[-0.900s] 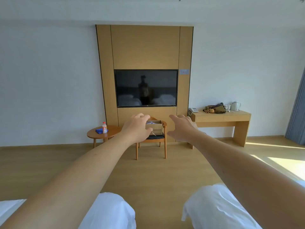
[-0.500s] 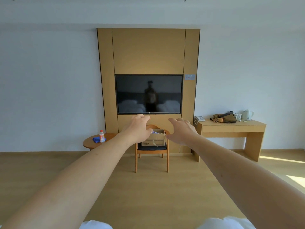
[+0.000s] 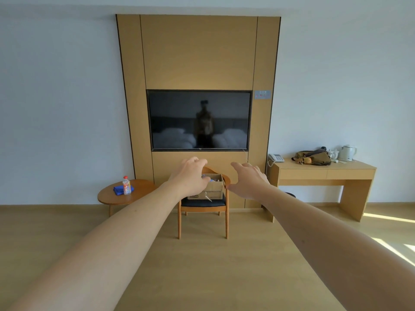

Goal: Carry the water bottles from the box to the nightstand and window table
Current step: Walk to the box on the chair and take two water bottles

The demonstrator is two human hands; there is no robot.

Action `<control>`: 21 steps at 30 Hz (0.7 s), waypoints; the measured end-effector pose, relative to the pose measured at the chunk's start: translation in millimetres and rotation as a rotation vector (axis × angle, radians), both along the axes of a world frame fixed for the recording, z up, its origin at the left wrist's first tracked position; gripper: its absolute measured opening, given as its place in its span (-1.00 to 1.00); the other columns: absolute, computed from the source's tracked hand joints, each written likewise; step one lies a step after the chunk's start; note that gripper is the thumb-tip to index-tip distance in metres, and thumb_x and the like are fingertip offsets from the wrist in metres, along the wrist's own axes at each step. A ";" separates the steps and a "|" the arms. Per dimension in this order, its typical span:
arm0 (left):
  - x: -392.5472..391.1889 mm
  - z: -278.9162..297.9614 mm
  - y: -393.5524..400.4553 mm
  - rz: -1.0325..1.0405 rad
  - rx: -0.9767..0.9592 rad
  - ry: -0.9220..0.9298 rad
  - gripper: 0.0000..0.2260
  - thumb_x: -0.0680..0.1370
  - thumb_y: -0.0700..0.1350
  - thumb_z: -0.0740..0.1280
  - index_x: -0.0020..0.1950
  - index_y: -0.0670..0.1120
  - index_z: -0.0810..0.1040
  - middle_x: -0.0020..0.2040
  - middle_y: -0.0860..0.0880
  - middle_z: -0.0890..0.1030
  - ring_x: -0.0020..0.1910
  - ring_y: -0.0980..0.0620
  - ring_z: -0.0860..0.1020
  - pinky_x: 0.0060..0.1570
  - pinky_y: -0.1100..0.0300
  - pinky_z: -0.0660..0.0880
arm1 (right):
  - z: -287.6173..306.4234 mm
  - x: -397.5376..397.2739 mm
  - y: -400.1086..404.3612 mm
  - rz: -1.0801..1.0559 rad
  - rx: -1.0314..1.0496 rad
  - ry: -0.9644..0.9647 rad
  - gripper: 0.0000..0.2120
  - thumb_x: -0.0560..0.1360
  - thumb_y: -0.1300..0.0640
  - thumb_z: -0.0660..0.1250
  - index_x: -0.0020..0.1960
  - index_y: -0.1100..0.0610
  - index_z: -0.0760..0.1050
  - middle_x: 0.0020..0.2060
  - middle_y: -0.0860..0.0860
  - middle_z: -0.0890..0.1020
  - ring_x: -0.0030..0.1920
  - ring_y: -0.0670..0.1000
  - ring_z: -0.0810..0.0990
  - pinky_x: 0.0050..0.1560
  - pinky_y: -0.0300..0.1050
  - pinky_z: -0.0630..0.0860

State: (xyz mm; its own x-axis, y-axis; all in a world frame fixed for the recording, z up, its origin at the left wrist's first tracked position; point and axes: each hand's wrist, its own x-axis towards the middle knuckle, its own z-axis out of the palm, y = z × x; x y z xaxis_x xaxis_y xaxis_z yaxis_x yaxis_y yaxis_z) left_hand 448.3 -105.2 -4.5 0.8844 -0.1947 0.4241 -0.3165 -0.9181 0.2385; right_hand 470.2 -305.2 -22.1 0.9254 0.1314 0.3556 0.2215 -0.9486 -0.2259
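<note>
A cardboard box sits on the dark seat of a wooden chair below the wall television. Something bluish shows at the box's open top; I cannot make out bottles. Both my arms stretch straight ahead toward it, still well short of the chair. My left hand covers the box's left part in the view, fingers loosely bent and holding nothing. My right hand hangs at the box's right side, fingers loosely bent, also holding nothing. One small bottle with a red cap stands on the round table.
A round wooden side table with a blue cloth stands left of the chair. A wooden desk on the right carries a phone, a brown bag and a kettle. Open wooden floor lies between me and the chair.
The view has moved closer to the chair and box; the white bedding at the bottom edge has dropped out of sight. Both hands stay outstretched and hold nothing.
</note>
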 end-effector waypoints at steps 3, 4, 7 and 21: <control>62.5 -5.5 7.6 -0.017 -0.005 -0.001 -0.47 0.62 0.03 0.37 0.57 -0.01 0.33 0.57 -0.07 0.33 0.54 -0.14 0.29 0.41 -0.11 0.38 | -5.3 57.6 8.7 -0.003 -0.002 0.003 -0.34 0.50 -0.09 0.46 0.52 -0.06 0.27 0.34 0.09 0.51 0.30 0.19 0.46 0.07 0.06 0.46; 85.3 -4.8 11.5 -0.022 -0.006 -0.012 -0.47 0.62 0.03 0.37 0.56 -0.01 0.33 0.56 -0.07 0.33 0.53 -0.14 0.29 0.41 -0.12 0.38 | -5.5 78.5 12.8 -0.005 0.004 -0.001 -0.32 0.50 -0.09 0.45 0.53 -0.06 0.26 0.37 0.09 0.50 0.33 0.20 0.45 0.13 0.09 0.48; 157.7 2.1 25.7 -0.029 0.006 -0.055 -0.47 0.61 0.04 0.37 0.55 0.00 0.33 0.54 -0.07 0.36 0.50 -0.15 0.32 0.35 -0.11 0.42 | 0.6 144.2 27.0 -0.014 0.023 -0.018 -0.25 0.49 -0.13 0.46 0.58 -0.06 0.22 0.45 0.09 0.45 0.41 0.23 0.41 0.25 0.20 0.48; 456.2 -4.2 73.6 -0.037 0.078 0.001 -0.46 0.62 0.04 0.35 0.57 -0.03 0.31 0.54 -0.10 0.36 0.50 -0.16 0.32 0.36 -0.10 0.45 | -0.2 431.6 62.9 -0.062 0.026 0.028 -0.26 0.50 -0.11 0.46 0.58 -0.06 0.21 0.40 0.10 0.48 0.37 0.21 0.44 0.26 0.18 0.51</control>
